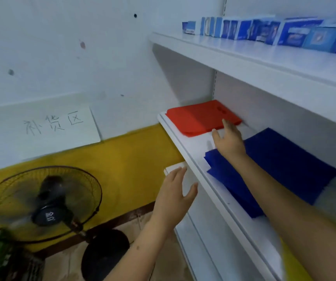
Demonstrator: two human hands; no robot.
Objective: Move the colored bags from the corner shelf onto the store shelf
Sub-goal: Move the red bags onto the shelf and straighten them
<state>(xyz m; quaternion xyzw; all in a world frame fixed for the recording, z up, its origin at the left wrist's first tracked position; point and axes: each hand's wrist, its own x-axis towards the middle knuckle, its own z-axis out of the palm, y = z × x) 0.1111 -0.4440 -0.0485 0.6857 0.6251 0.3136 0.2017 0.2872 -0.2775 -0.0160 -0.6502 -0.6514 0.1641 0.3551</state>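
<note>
Here, my right hand (229,141) reaches over the store shelf (185,147), fingers straight and holding nothing, fingertips at the near edge of the red bags (199,116); the blue bags (280,169) lie just beside, under my forearm. My left hand (173,195) hovers, fingers spread and unladen, at the shelf's front lip. The risk, as I judge it: my forearm dragging the blue stack off the edge.

Blue bags (288,165) partly hidden by forearm, top-shelf box (292,33) print blurred — fan (39,203) cut off left
</note>
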